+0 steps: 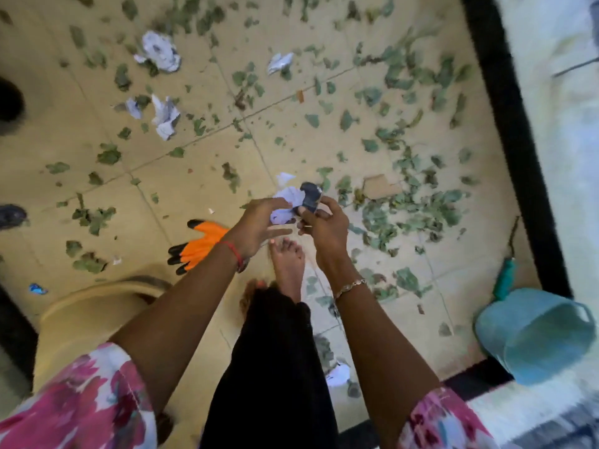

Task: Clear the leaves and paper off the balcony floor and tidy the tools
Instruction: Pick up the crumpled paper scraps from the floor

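My left hand [259, 222] and my right hand [324, 222] meet above the floor, both holding crumpled paper [287, 202]. The left fingers curl round the white wad. A darker grey scrap [311, 194] is pinched in my right hand. Green leaves [405, 202] lie scattered over the beige tiles, thickest at the right. More crumpled paper lies far left: one ball [160, 51], another [165, 116], a small piece [278, 61]. An orange glove with black fingertips [197, 244] lies on the floor just left of my left wrist.
A teal bucket [534, 335] lies tipped at the lower right, a green-handled tool [505, 277] beside it. A black threshold strip [512, 140] runs along the right. A beige pot rim [97, 303] sits at lower left. My bare foot [288, 267] stands below my hands.
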